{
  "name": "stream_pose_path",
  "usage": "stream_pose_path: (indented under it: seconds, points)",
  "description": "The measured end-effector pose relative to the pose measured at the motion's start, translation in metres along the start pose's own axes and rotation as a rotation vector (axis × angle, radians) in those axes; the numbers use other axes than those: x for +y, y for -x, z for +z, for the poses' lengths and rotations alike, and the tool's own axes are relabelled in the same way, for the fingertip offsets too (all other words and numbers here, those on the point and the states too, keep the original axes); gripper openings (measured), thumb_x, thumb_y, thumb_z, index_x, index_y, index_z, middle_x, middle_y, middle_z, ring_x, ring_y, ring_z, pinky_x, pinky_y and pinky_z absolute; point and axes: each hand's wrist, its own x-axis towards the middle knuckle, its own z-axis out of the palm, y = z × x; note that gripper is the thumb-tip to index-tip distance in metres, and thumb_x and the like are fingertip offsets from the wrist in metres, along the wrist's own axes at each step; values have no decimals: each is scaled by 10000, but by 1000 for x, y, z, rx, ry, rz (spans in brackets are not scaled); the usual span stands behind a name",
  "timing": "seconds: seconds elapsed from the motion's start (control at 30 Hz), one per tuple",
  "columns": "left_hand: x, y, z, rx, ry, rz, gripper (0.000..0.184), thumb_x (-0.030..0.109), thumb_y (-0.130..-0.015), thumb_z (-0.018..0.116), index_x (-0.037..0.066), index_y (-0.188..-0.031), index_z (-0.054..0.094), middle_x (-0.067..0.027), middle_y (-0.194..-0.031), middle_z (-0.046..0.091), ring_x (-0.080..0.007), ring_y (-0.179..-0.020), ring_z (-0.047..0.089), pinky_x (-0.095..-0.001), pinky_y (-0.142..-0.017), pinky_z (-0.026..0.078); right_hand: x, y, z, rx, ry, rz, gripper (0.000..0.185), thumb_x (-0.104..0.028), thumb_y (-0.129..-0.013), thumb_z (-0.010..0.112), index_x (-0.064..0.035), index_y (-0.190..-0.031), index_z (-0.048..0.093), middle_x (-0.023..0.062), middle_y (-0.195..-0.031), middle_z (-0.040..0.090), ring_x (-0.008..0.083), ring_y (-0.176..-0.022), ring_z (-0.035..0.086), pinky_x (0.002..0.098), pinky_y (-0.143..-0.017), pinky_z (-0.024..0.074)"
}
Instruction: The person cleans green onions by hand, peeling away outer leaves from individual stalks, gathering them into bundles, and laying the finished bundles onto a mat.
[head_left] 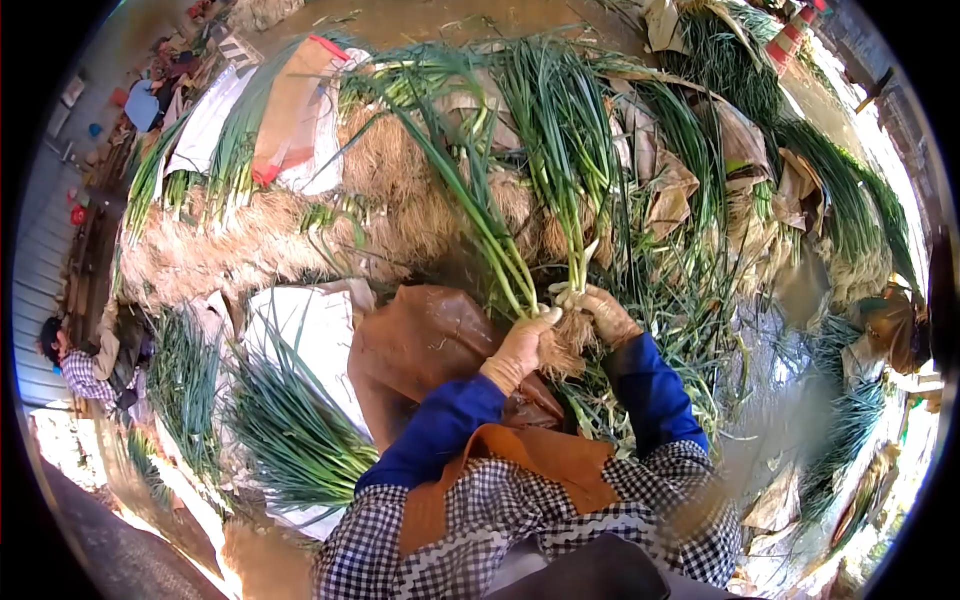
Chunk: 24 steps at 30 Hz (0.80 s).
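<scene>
Both my hands hold green onions by their root ends, near the middle of the view. My left hand [520, 345] is closed round the white base of a few stalks [478, 215] whose leaves lean up and to the left. Close beside it, my right hand [603, 313] is closed at the base of another bunch [568, 160], leaves pointing away from me. Tan roots [568, 345] hang between the two hands. A brown sheet [420, 335] lies under and left of my left hand. My fingertips are partly hidden by roots and stalks.
A long row of onions with matted roots [230, 245] stretches across beyond my hands. Trimmed-looking onions [290, 430] lie on white cloth [300, 315] at left. Loose leaves [680, 340] cover the ground at right. Another person [88, 372] is at the far left.
</scene>
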Motion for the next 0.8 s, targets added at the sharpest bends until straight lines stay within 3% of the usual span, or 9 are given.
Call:
stream_pose_path:
  seconds: [0.13,0.27,0.33,0.43,0.5,0.53,0.67,0.73,0.8]
  points:
    - [-5,18,30,-1,-240,187,214,-20,-803,619,-29,-1011,569,-82,-966,606,-172,-925,597,-258,-809,488,0,5,22,18,69,66,422,-330,-873,533,26,-1099,560,104,-1087,585,173,-983,540,302,-933,383]
    - [-17,15,27,65,-234,322,251,-77,-800,567,-30,-1047,563,-92,-1009,603,-187,-1014,568,-290,-888,462,1,-38,6,619,1272,-101,355,-378,-897,501,-50,-770,547,124,-659,603,248,-609,598,366,-549,466]
    - [-17,7,16,151,-195,391,243,-79,-800,562,-37,-1038,574,-106,-1018,606,-182,-984,578,-299,-841,484,-4,-39,30,605,1520,29,345,-366,-894,502,-61,-738,543,159,-647,578,293,-559,566,380,-492,441]
    - [-10,2,0,250,-215,380,228,-13,-818,576,-35,-1044,588,-96,-925,630,-174,-799,613,-269,-698,508,6,10,60,314,1025,-220,258,-308,-873,533,-72,-793,602,178,-660,575,294,-565,581,385,-548,465]
    - [-13,-3,-7,263,-164,440,199,-30,-809,577,-43,-1007,588,-70,-846,613,-151,-730,600,-250,-646,498,-5,56,47,164,251,138,265,-246,-890,544,-55,-708,573,-1,-549,487,83,-491,445,231,-462,367]
    - [-12,-1,-3,266,-161,439,199,-30,-809,577,-43,-1007,588,-70,-846,613,-151,-730,600,-250,-646,498,-35,76,50,319,369,74,245,-211,-890,553,-56,-701,569,-64,-577,462,22,-522,418,184,-455,330]
    - [-21,-4,0,262,-313,538,171,-63,-749,625,-2,-902,576,-29,-780,602,-129,-645,561,-240,-601,469,-13,58,-19,467,1645,346,419,-467,-832,541,-58,-789,620,165,-708,619,339,-665,612,426,-600,474]
    - [-19,0,14,278,-363,628,214,-45,-737,653,-5,-930,569,-36,-811,607,-132,-687,563,-252,-632,468,-37,18,35,567,1160,-33,432,-478,-814,558,-49,-792,606,168,-748,630,350,-722,613,419,-646,472]
    - [-20,4,11,370,-575,619,258,-92,-730,637,-33,-973,574,-75,-904,627,-145,-790,595,-251,-697,479,-27,-29,50,534,1284,-47,430,-474,-814,558,-45,-824,600,185,-763,624,367,-767,603,428,-681,464]
